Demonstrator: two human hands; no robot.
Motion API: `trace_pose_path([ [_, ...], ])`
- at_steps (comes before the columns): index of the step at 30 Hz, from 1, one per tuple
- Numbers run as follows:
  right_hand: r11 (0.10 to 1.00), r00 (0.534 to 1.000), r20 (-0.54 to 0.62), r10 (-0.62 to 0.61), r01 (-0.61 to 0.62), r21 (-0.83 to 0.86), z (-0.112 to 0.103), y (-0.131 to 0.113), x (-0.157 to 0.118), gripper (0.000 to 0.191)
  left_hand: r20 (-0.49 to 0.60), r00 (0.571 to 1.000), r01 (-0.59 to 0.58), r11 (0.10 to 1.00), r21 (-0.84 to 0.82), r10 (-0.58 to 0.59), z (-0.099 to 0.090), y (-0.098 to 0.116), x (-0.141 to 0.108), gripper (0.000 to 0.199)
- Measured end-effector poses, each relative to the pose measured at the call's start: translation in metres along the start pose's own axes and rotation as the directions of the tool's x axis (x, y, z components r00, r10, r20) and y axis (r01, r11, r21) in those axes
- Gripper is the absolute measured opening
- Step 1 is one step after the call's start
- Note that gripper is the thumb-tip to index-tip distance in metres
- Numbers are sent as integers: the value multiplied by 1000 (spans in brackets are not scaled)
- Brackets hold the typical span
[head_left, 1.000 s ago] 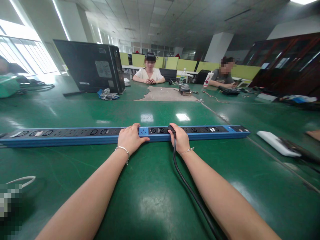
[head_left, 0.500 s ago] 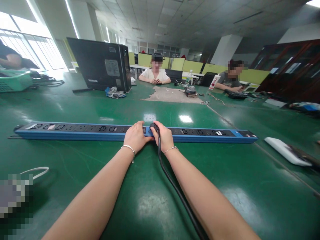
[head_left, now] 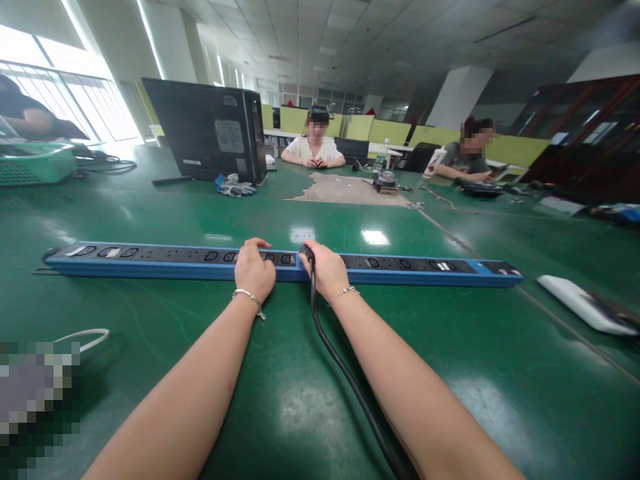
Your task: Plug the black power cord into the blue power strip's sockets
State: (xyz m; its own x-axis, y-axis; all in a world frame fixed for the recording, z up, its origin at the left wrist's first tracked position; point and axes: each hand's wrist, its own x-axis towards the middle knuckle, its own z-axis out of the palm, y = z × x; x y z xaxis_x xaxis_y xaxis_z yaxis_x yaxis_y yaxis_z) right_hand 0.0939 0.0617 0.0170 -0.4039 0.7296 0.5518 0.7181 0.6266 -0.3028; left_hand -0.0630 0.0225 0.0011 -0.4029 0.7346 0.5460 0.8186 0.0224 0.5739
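Observation:
A long blue power strip (head_left: 150, 268) with black sockets lies crosswise on the green table. Around its middle, my right hand (head_left: 327, 272) is closed on a black plug (head_left: 307, 253), at the strip's upper face; my fingers partly hide it, so I cannot tell how deep it sits. From the plug a thick black cable (head_left: 334, 357) runs toward me under my right forearm. Just left of the plug, my left hand (head_left: 254, 272) grips the power strip, fingers over its far side and thumb bent near the front edge. Several sockets show between my hands and beyond them.
A black computer case (head_left: 210, 133) stands at the back left with gloves (head_left: 235, 186) beside it. A green basket (head_left: 37, 163) is far left, a white object (head_left: 583, 303) at right. Two people (head_left: 314, 147) (head_left: 470, 157) sit across the table (head_left: 150, 373); another sits far left.
My left hand has shifted left along the power strip, away from the plug, its thumb now bent in. My right hand stays on the plug. The view has turned slightly left.

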Motion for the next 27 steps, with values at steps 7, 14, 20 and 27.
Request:
trace_pose_path([
  [7, 999, 997, 66, 31, -34, 43, -8, 7, 7, 31, 71, 997, -29, 997, 76, 23, 1, 0, 2, 28],
  [14, 993, 999, 8, 42, -41, -109, 4, -7, -5, 31, 117, 991, -78, 992, 96, 66, 2, 5, 2, 30],
  [20, 991, 998, 4, -65, 65, -113, 11, -6, -12, 35, 145, 952, -275, 961, 17, 270, 17, 14, -5, 43],
  [27, 996, 994, 68, -83, 84, -17, 6, 2, -27, 52, 241, 843, -492, 871, -19, 481, 16, 20, -12, 54],
])
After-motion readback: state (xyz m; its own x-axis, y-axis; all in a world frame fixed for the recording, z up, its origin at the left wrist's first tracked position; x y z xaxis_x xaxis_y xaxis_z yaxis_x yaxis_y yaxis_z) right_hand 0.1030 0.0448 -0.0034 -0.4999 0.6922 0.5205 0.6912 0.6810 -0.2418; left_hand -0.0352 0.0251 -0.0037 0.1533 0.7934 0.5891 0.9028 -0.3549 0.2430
